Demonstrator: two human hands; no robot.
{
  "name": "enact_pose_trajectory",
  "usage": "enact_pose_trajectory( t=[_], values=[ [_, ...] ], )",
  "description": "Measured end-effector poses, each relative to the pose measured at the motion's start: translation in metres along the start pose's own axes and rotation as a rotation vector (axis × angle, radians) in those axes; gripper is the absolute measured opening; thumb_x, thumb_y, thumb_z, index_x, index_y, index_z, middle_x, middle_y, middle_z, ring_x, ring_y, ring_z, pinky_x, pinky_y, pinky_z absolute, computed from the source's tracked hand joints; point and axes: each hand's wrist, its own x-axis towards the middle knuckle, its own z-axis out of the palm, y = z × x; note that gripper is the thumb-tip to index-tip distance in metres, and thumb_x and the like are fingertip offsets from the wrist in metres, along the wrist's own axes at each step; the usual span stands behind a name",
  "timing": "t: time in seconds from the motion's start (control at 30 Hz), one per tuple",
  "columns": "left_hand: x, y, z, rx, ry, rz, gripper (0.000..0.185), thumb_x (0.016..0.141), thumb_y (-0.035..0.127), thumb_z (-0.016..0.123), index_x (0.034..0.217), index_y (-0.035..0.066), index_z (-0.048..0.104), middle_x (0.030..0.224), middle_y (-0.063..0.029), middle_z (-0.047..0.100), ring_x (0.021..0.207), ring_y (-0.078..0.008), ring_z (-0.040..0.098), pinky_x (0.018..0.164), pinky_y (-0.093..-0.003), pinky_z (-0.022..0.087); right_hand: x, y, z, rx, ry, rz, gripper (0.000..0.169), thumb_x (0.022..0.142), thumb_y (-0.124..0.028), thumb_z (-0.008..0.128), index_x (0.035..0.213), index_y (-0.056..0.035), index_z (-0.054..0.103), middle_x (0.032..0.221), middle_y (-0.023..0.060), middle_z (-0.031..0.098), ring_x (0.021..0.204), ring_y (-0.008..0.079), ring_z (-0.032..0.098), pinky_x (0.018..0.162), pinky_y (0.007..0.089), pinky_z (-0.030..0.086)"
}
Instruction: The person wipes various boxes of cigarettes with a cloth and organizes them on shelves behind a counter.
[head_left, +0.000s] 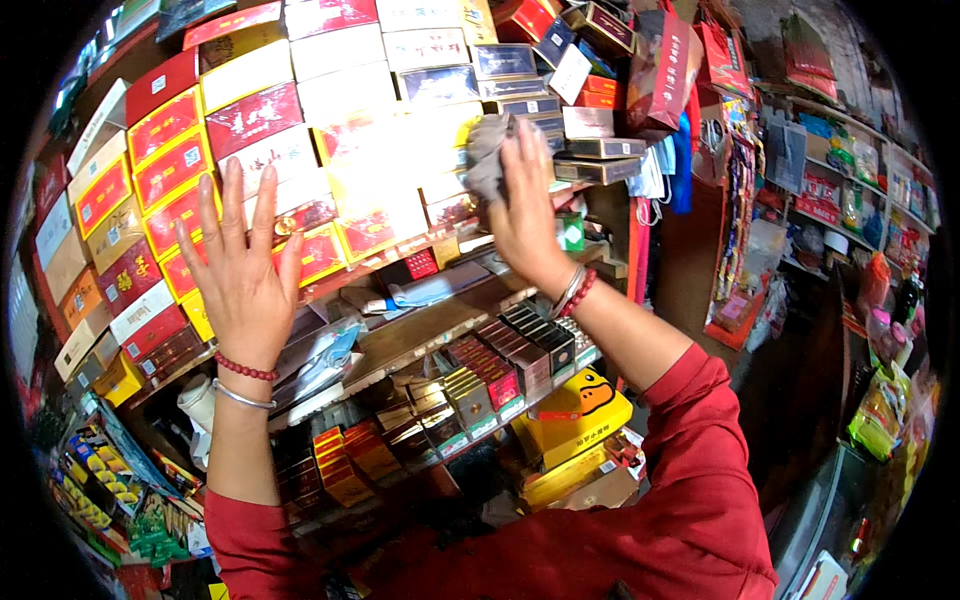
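Stacked cartons and boxes, red with yellow borders (171, 166), white, and dark blue (439, 84), fill the upper shelf before me. My left hand (244, 274), fingers spread and palm down, rests against the fronts of the left-centre boxes and holds nothing. A grey cloth (487, 156) is under my right hand (529, 202), pressed at the right part of the stack by the dark blue boxes. Bright glare washes out the boxes between the hands. Both wrists wear red beads and a silver bangle.
Below run a wooden shelf (427, 319) with plastic packets and a lower row of small packs (480, 375). Yellow boxes (585, 420) stand underneath. Paper gift bags (664, 71) and face masks (654, 171) hang at the right. Goods shelves (855, 180) stand farther right.
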Motion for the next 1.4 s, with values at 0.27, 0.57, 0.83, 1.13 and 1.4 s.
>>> enact_pose_trajectory(
  t=[0.27,0.57,0.83,1.13,1.4],
  values=[
    [0.006,0.008,-0.001,-0.035,-0.01,-0.017,0.069,0.098,0.04,0.062,0.16,0.027,0.036,0.17,-0.0053,0.023,0.157,-0.0315,0.016,0.124,-0.0594,0.01,0.073,-0.001,0.015,0.347,0.161,0.08,0.047,0.08,0.015,0.047,0.123,0.0019,0.059,0.129,0.0232,0.06,0.123,0.0413,0.054,0.112,0.045,0.04],
    [0.003,0.003,-0.007,-0.007,-0.04,-0.001,0.071,0.097,0.038,0.063,0.161,0.026,0.034,0.17,-0.0054,0.022,0.158,-0.0321,0.015,0.125,-0.0585,0.008,0.027,-0.035,0.017,0.279,-0.068,-0.314,0.07,0.069,0.009,0.07,0.136,-0.0066,0.057,0.152,0.0134,0.052,0.144,0.0369,0.044,0.12,0.05,0.035],
    [0.001,0.004,0.002,-0.008,-0.005,-0.003,0.073,0.097,0.035,0.064,0.162,0.029,0.032,0.171,-0.0035,0.021,0.158,-0.0315,0.015,0.124,-0.0608,0.013,-0.03,0.02,-0.05,0.039,-0.093,-0.097,0.053,0.076,0.009,0.062,0.127,-0.0054,0.064,0.144,0.0098,0.06,0.126,0.0352,0.054,0.11,0.0456,0.04],
    [0.0,0.002,0.002,0.035,-0.002,0.007,0.072,0.097,0.037,0.062,0.162,0.03,0.031,0.17,-0.0033,0.023,0.158,-0.0306,0.017,0.124,-0.0605,0.013,-0.027,0.089,-0.101,-0.075,0.192,0.029,0.06,0.074,0.011,0.063,0.131,-0.0068,0.064,0.142,0.0109,0.061,0.136,0.0333,0.049,0.115,0.0435,0.037],
    [0.002,0.006,0.002,-0.015,-0.001,0.018,0.068,0.098,0.033,0.061,0.161,0.023,0.035,0.17,-0.0074,0.023,0.157,-0.0345,0.017,0.126,-0.0553,0.012,-0.067,0.17,-0.125,-0.059,0.396,0.306,0.041,0.086,0.016,0.051,0.121,0.0031,0.067,0.124,0.0127,0.066,0.117,0.0246,0.062,0.106,0.0342,0.045]
  ],
)
